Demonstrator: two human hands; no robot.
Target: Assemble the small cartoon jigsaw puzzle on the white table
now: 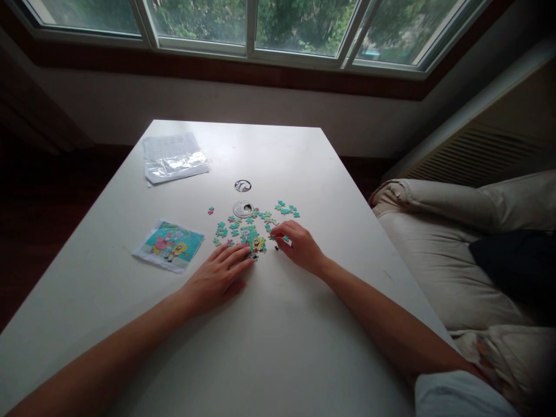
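A partly joined jigsaw puzzle [258,244] with cartoon figures lies mid-table, green-blue with a yellow face. My left hand [221,269] rests flat with its fingers stretched out, the fingertips touching the puzzle's lower left edge and covering part of it. On the other side, my right hand [297,243] has its thumb and fingers curled close together beside the loose puzzle pieces. Whether a piece is between those fingertips is hidden. A small dark piece [277,248] lies just under the right hand. Several loose green puzzle pieces [222,230] are scattered around and beyond the puzzle.
A picture card [171,246] in a clear wrapper lies at the left. Farther back are a paper sheet with a plastic bag [176,156] and two round silvery discs, one disc [242,186] beyond the other [242,209]. A pale sofa [434,260] flanks the white table [282,347].
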